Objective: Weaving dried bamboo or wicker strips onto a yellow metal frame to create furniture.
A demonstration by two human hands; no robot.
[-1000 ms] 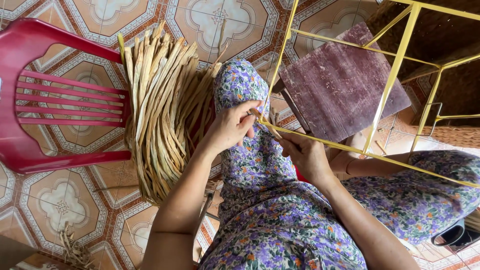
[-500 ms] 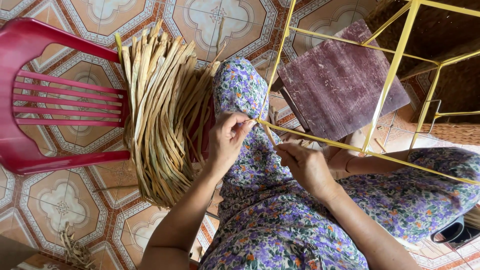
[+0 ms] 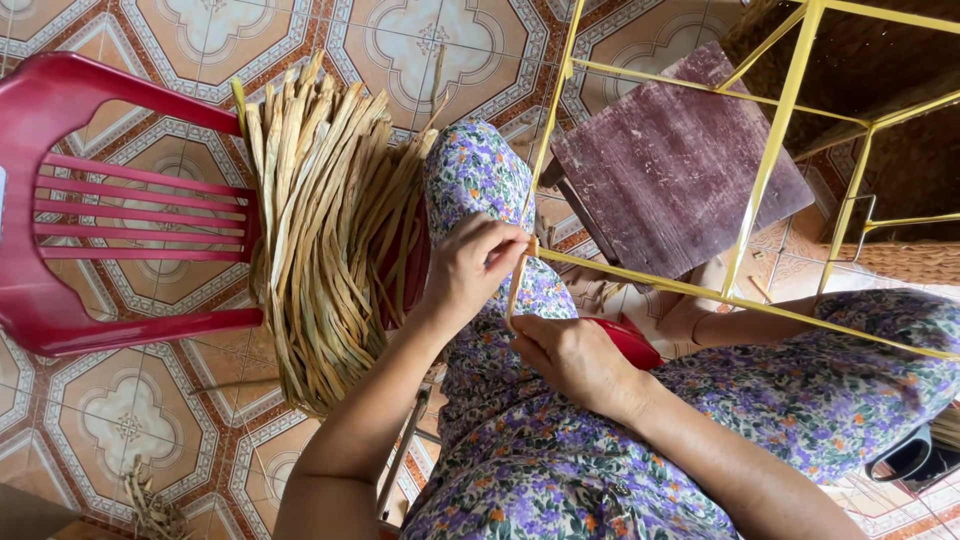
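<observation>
Pinching pale strip (image 3: 516,285) at both ends: left hand (image 3: 472,270) fingers clenched on top end, right at yellow frame (image 3: 770,165) bar; right hand (image 3: 572,360) fingers closed on lower end, over floral lap. Strip near upright between hands. Bundle of dried strips (image 3: 325,220) draped on red chair (image 3: 90,210) just left. Maroon board (image 3: 680,165) behind frame, on tiled floor (image 3: 130,420).

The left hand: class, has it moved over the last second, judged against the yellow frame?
Yes. The left hand has lifted up and forward from the knee to the yellow frame, where it now pinches the straw strip against the bar.
</observation>
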